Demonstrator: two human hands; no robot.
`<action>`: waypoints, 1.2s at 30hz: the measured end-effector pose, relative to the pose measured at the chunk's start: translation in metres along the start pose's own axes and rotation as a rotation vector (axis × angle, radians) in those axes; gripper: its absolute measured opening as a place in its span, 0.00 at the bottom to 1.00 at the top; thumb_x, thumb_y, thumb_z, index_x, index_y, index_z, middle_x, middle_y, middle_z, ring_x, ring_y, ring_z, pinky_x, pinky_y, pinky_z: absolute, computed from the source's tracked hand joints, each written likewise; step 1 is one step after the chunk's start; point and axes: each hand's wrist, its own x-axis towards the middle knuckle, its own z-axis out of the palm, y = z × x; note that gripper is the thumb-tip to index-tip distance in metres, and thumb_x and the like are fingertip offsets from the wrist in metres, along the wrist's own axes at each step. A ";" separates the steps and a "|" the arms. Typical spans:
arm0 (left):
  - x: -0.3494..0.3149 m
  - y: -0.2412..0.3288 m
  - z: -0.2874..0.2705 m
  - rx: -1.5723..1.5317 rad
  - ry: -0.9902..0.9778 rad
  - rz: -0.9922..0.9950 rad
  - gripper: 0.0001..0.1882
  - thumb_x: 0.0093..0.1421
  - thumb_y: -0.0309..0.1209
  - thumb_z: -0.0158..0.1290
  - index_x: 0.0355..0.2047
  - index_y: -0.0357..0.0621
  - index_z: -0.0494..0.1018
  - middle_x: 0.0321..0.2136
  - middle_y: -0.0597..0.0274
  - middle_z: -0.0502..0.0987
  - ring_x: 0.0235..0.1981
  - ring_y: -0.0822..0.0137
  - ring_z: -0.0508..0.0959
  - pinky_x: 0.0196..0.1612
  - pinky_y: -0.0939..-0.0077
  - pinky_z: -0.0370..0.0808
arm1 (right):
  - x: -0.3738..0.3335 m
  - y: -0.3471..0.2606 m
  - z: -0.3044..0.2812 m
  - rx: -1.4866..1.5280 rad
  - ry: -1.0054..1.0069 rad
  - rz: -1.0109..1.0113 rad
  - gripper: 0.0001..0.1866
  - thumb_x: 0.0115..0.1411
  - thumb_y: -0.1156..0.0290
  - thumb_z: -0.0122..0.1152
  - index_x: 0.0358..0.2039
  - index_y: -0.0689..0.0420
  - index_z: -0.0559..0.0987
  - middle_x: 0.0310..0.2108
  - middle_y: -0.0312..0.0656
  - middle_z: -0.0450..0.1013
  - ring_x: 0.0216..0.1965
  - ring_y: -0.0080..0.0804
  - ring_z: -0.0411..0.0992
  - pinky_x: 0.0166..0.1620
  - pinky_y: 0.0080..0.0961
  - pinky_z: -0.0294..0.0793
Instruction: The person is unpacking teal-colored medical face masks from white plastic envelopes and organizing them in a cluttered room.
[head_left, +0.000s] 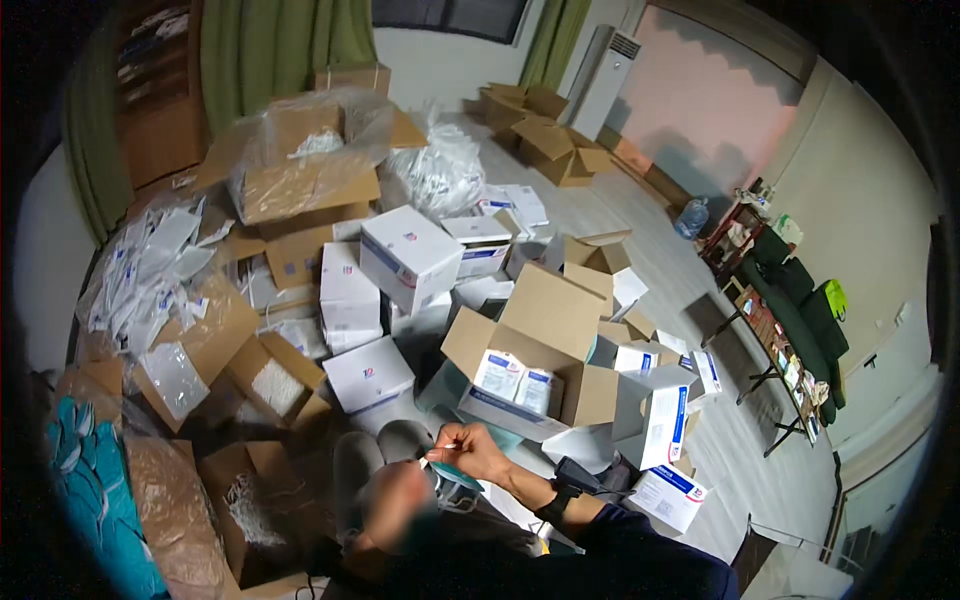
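My right hand [472,452], with a dark watch on its wrist, is closed, thumb and fingers pinched on a thin white strip [436,456]. Just below its fingers is a teal piece [458,477], flat and partly hidden; its kind is unclear. Close by on the left is my left hand [395,503], smeared so that its fingers do not show. Beyond both hands stands an open cardboard box [525,423] with white-and-blue packets [519,382] inside.
White cartons [410,255] are stacked ahead. To the left are a clear bag of white packets [165,265], teal bundles [95,495] and a box of white cords [250,510]. More cartons [655,425] crowd the right. A dark green sofa [800,300] stands at the far right.
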 end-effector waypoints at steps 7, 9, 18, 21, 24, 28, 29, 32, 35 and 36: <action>-0.002 -0.024 -0.012 -0.058 -0.094 -0.007 0.21 0.63 0.41 0.42 0.16 0.43 0.63 0.14 0.64 0.65 0.14 0.74 0.62 0.17 0.80 0.56 | 0.009 -0.001 -0.018 -0.117 0.134 -0.015 0.11 0.53 0.74 0.69 0.20 0.61 0.75 0.18 0.31 0.68 0.24 0.14 0.61 0.26 0.18 0.62; -0.012 -0.020 -0.015 -0.093 -0.127 -0.024 0.21 0.64 0.40 0.41 0.16 0.44 0.62 0.13 0.65 0.63 0.14 0.74 0.61 0.17 0.80 0.55 | 0.009 -0.002 -0.022 -0.157 0.147 -0.026 0.11 0.53 0.75 0.69 0.20 0.61 0.74 0.18 0.30 0.68 0.24 0.14 0.61 0.26 0.18 0.62; -0.044 -0.032 -0.038 -0.082 -0.052 0.010 0.21 0.65 0.38 0.41 0.15 0.46 0.60 0.13 0.68 0.61 0.15 0.75 0.60 0.20 0.78 0.55 | 0.023 0.016 -0.057 -0.263 0.345 -0.049 0.12 0.50 0.72 0.71 0.18 0.61 0.75 0.18 0.39 0.73 0.22 0.18 0.69 0.28 0.22 0.69; -0.041 -0.029 -0.047 -0.251 -0.126 -0.083 0.19 0.64 0.38 0.42 0.17 0.46 0.61 0.14 0.67 0.61 0.16 0.74 0.60 0.21 0.78 0.56 | 0.029 0.045 -0.096 -0.132 0.296 -0.012 0.07 0.53 0.75 0.68 0.22 0.62 0.78 0.22 0.36 0.75 0.26 0.19 0.71 0.31 0.20 0.71; -0.035 -0.037 -0.051 -0.475 -0.237 -0.171 0.16 0.62 0.38 0.42 0.19 0.46 0.63 0.16 0.66 0.62 0.19 0.71 0.62 0.22 0.78 0.58 | 0.017 -0.017 -0.055 -0.055 0.021 -0.002 0.06 0.53 0.73 0.68 0.25 0.59 0.80 0.28 0.35 0.76 0.33 0.21 0.70 0.36 0.21 0.69; -0.027 -0.038 -0.057 -0.796 -0.456 -0.226 0.11 0.56 0.37 0.43 0.23 0.44 0.63 0.20 0.62 0.64 0.22 0.66 0.63 0.24 0.77 0.60 | 0.002 -0.058 -0.012 -0.103 -0.137 -0.353 0.08 0.55 0.71 0.67 0.25 0.59 0.77 0.39 0.40 0.76 0.44 0.25 0.69 0.48 0.26 0.66; -0.025 -0.045 -0.057 -0.911 -0.520 -0.239 0.09 0.52 0.34 0.44 0.26 0.41 0.67 0.22 0.59 0.66 0.24 0.63 0.65 0.28 0.76 0.63 | -0.003 -0.068 -0.006 0.013 -0.175 -0.390 0.08 0.56 0.71 0.66 0.25 0.59 0.76 0.41 0.42 0.76 0.46 0.25 0.69 0.50 0.27 0.65; -0.033 -0.049 -0.043 -0.917 -0.462 -0.229 0.13 0.50 0.32 0.45 0.32 0.35 0.70 0.26 0.57 0.70 0.28 0.60 0.69 0.34 0.73 0.66 | -0.015 -0.063 0.014 0.517 -0.357 -0.161 0.08 0.60 0.72 0.61 0.27 0.60 0.74 0.46 0.48 0.75 0.48 0.31 0.70 0.54 0.30 0.65; -0.037 -0.057 -0.039 -0.873 -0.394 -0.032 0.21 0.50 0.30 0.46 0.44 0.30 0.72 0.35 0.53 0.74 0.34 0.57 0.72 0.40 0.70 0.68 | -0.018 -0.056 0.026 0.804 -0.358 -0.003 0.09 0.61 0.70 0.60 0.28 0.58 0.71 0.44 0.54 0.75 0.45 0.35 0.73 0.49 0.31 0.69; -0.032 -0.066 -0.040 -0.922 -0.404 0.044 0.22 0.50 0.30 0.46 0.45 0.30 0.72 0.37 0.53 0.74 0.35 0.57 0.73 0.40 0.70 0.68 | -0.019 -0.052 0.031 0.924 -0.364 0.085 0.09 0.61 0.70 0.60 0.28 0.58 0.70 0.44 0.55 0.75 0.44 0.35 0.73 0.48 0.31 0.70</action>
